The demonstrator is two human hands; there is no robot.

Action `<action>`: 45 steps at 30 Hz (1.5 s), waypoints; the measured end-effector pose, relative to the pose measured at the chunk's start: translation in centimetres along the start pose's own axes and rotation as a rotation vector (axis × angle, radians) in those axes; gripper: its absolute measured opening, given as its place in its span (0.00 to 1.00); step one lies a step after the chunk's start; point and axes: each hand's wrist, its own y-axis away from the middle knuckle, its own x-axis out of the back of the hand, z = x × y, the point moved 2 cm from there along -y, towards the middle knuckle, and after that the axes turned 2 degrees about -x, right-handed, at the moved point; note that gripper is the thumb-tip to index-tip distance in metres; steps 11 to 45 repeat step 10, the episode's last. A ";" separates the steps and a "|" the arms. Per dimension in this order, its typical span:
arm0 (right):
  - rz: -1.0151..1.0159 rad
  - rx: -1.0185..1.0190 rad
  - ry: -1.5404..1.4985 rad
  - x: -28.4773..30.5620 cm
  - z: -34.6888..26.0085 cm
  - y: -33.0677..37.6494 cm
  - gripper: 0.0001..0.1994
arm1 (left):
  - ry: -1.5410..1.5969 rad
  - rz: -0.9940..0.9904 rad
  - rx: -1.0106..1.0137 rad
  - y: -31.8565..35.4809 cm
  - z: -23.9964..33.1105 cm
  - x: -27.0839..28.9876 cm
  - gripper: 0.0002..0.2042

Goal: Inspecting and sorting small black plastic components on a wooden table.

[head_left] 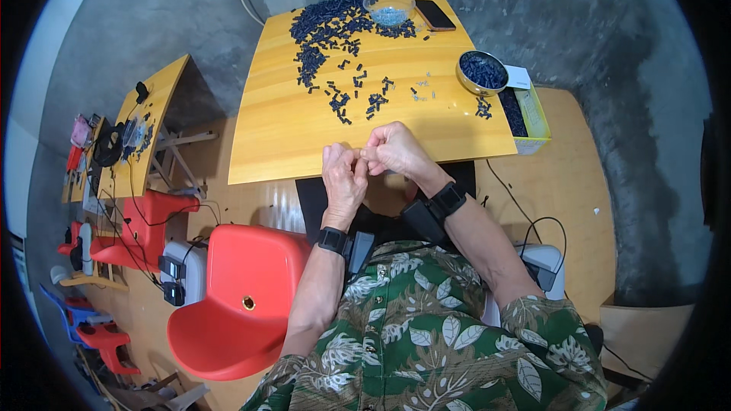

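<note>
My left hand (343, 175) and my right hand (396, 150) meet over the front edge of the wooden table (282, 144). Both have their fingers pinched closed, fingertips touching each other. Whatever lies between them is too small to make out. Beyond my hands, small dark cylindrical pieces (377, 103) lie in loose clusters, with a large heap (327, 19) of them at the far left. A few tiny clear pieces (423, 93) are scattered to the right of the clusters.
At the back stand a clear bowl (390, 9) of small pale-blue pieces and a phone (435, 15). A metal bowl (483, 73) of dark pieces sits at the right edge, by a yellow box (539, 118). A red chair (244, 289) is on my left.
</note>
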 end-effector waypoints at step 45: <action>0.015 0.260 -0.221 1.5 1.6 0.6 0.11 | 0.894 0.061 0.566 1.7 -0.8 0.9 0.02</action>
